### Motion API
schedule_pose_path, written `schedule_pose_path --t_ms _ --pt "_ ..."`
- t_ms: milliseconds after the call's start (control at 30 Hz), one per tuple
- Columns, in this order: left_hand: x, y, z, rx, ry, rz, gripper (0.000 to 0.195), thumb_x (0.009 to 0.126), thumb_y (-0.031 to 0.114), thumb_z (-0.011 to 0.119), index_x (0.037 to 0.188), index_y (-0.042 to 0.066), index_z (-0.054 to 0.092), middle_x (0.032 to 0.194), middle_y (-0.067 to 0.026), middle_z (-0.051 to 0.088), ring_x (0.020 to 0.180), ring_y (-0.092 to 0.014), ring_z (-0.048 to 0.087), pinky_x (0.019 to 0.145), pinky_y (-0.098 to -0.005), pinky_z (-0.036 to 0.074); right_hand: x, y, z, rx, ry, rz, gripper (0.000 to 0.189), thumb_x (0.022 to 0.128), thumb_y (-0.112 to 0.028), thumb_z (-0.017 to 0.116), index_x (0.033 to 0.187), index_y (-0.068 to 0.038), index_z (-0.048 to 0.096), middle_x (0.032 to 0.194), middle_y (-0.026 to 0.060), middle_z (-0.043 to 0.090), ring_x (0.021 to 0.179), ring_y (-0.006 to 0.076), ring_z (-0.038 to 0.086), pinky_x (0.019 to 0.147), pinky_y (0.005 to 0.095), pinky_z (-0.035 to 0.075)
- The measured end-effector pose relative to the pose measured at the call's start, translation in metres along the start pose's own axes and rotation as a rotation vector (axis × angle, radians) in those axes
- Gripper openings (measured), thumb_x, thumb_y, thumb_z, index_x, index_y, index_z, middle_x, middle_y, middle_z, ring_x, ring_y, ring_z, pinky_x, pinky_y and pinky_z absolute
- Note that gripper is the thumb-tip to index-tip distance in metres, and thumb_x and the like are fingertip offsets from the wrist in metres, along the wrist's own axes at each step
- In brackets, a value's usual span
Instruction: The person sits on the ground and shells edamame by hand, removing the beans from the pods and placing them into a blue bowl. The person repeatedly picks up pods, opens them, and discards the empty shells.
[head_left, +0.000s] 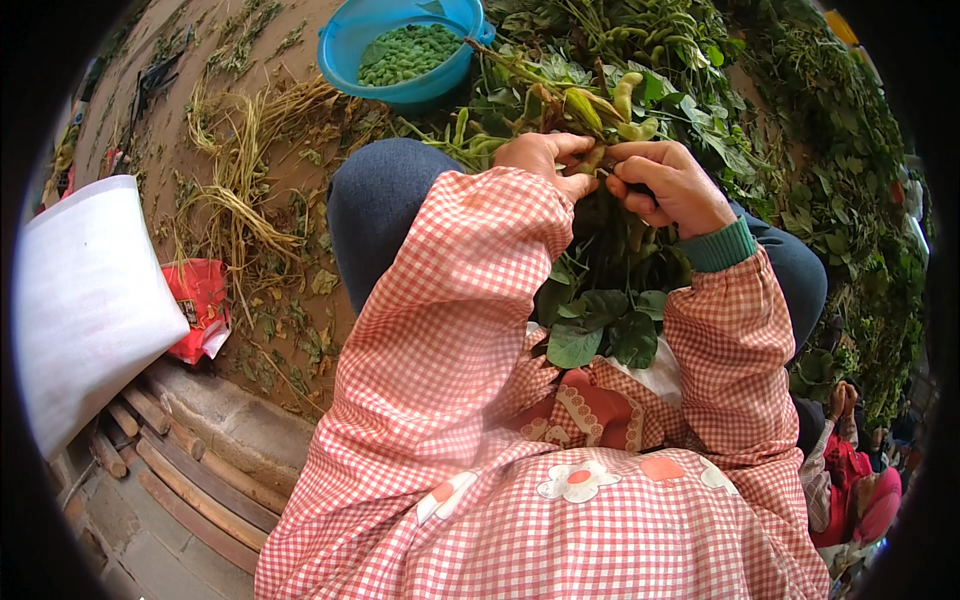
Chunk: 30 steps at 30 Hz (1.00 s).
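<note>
Between my knees my left hand and my right hand meet at a soybean plant. The fingertips of both close on one green pod. More plump pods hang from the stem just above my right hand. Dark green leaves of the plant lie in my lap, over the checked smock. Beyond my left hand stands a blue plastic basin with loose green beans in it. Part of the stem is hidden behind my fingers.
Cut soybean plants are heaped ahead and along the right. Dry stalks litter the ground at left. A white sack, a red packet and wooden poles are at far left. Another person sits at lower right.
</note>
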<state>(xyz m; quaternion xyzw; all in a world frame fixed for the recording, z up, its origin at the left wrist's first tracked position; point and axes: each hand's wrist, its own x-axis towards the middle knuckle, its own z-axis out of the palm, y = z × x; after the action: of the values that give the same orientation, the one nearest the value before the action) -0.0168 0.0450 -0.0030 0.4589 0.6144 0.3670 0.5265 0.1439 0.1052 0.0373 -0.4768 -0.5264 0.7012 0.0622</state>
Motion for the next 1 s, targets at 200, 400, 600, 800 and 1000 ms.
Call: schedule_pose_path --t_ms 200,400,600,800,1000 --pt "-0.001 0.000 0.004 0.028 0.049 -0.013 0.043 0.069 0.006 0.070 0.110 0.006 0.059 0.099 -0.0101 0.063 0.090 -0.016 0.060 0.079 -0.0258 0.048 0.004 0.005 0.001 -0.024 0.004 -0.016 0.037 0.082 -0.010 0.047 0.115 0.006 0.046 0.073 0.0014 0.054 0.046 0.0007 0.039 0.034 0.0144 0.026" --pt "0.000 -0.004 0.008 0.079 0.105 0.026 0.042 0.068 0.006 0.070 0.109 0.007 0.059 0.099 -0.0112 0.063 0.089 -0.017 0.061 0.078 -0.0254 0.048 0.007 0.007 0.002 -0.151 0.011 -0.056 0.020 0.083 -0.008 0.045 0.096 0.003 0.055 0.067 -0.0005 0.053 0.046 0.0010 0.039 0.035 0.0153 0.027" --pt "0.003 -0.014 0.013 -0.003 0.133 0.036 0.038 0.071 0.007 0.069 0.107 0.005 0.060 0.099 -0.0116 0.063 0.089 -0.016 0.060 0.079 -0.0255 0.048 0.012 0.011 0.011 -0.511 0.147 -0.297 0.016 0.079 -0.006 0.044 0.071 0.004 0.054 0.060 0.0033 0.056 0.047 0.0068 0.046 0.043 0.0229 0.038" --pt "0.005 -0.009 0.013 -0.044 0.183 -0.027 0.028 0.080 0.017 0.063 0.105 0.005 0.061 0.092 -0.0092 0.065 0.082 -0.013 0.060 0.073 -0.0255 0.048 0.008 0.011 0.012 -0.346 0.105 -0.259 0.013 0.083 -0.005 0.044 0.084 0.002 0.055 0.065 0.0004 0.055 0.047 0.0024 0.042 0.039 0.0179 0.031" --pt "0.000 -0.005 0.016 0.030 0.302 0.030 0.024 0.084 0.023 0.058 0.099 0.005 0.062 0.082 -0.0104 0.065 0.070 -0.014 0.061 0.064 -0.0279 0.048 0.003 0.008 0.010 -0.269 0.064 -0.202 0.016 0.085 -0.006 0.044 0.094 0.002 0.055 0.069 -0.0001 0.055 0.047 0.0012 0.041 0.037 0.0157 0.030"
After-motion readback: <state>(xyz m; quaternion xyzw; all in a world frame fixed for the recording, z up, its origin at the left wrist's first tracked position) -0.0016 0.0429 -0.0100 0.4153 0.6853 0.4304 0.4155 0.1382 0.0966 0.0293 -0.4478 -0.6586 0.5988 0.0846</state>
